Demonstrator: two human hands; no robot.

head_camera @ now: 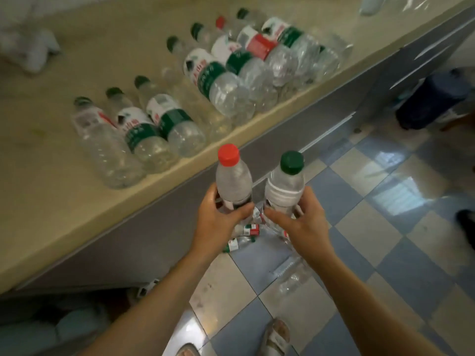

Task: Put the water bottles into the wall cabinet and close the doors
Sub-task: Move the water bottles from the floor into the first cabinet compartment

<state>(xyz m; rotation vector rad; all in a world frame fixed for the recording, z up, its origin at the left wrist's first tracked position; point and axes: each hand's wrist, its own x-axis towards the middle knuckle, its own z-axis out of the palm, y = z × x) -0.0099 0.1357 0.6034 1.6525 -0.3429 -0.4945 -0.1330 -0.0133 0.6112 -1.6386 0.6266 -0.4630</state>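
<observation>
**Now carrying: two bottles up, cabinet out of sight**

Each grip is clamped on an upright bottle: left hand (221, 217) round the red-capped bottle (232, 181), right hand (300, 219) round the green-capped bottle (285, 186). More bottles (164, 124) lie on the tabletop (51, 176) at 11 o'clock, others on the floor (359, 227). Next, I judge: lift toward the cabinet, unseen here. Labels are blurred.

Left hand (218, 219) gripped upright red-capped bottle (232, 179); right hand (303, 222) gripped upright green-capped bottle (285, 187). Row of bottles (180, 98) lay on counter (51, 176). More bottles on floor (246, 233) below hands.
</observation>
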